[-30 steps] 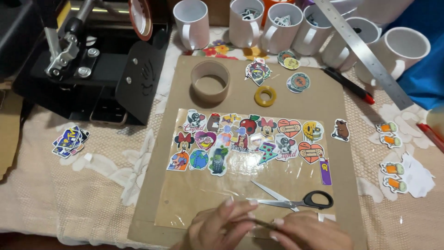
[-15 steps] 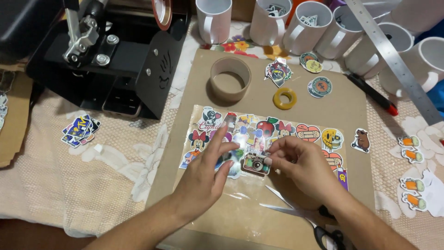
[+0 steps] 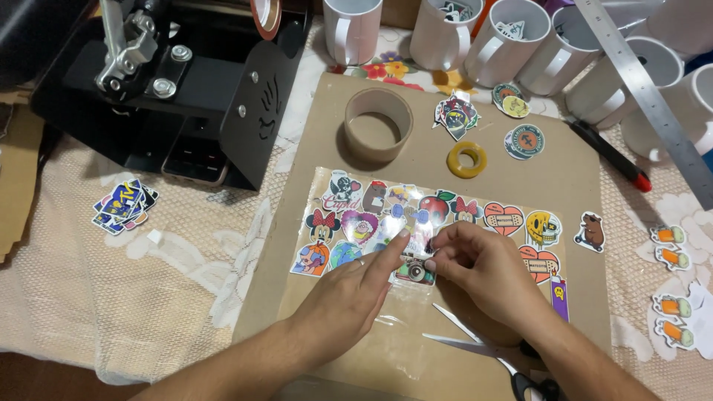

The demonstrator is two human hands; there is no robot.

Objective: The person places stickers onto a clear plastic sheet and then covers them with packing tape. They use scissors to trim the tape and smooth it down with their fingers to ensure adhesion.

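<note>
A clear plastic sheet [image 3: 386, 341] covered with colourful cartoon stickers lies on a brown cardboard board [image 3: 572, 178]. My left hand [image 3: 349, 293] rests flat on the sheet, fingers stretched out, the index tip touching the stickers in the middle row. My right hand [image 3: 486, 271] is just to its right, fingertips pinched on the edge of a small camera sticker [image 3: 413, 272] that lies on the sheet. Scissors [image 3: 475, 343] with black handles lie partly open under my right wrist.
A brown tape roll [image 3: 347, 130] and a yellow ring [image 3: 466, 159] sit above the sheet. Several white mugs [image 3: 353, 30] line the back, with a metal ruler [image 3: 646, 89] and a black-and-red pen [image 3: 609, 156]. A black press machine [image 3: 171, 82] stands at left. Loose stickers [image 3: 122, 204] lie on the lace cloth.
Both hands came up from the near edge by the scissors to the middle of the sticker sheet. In the last half second they have stayed there, the right fingers lowering the camera sticker.
</note>
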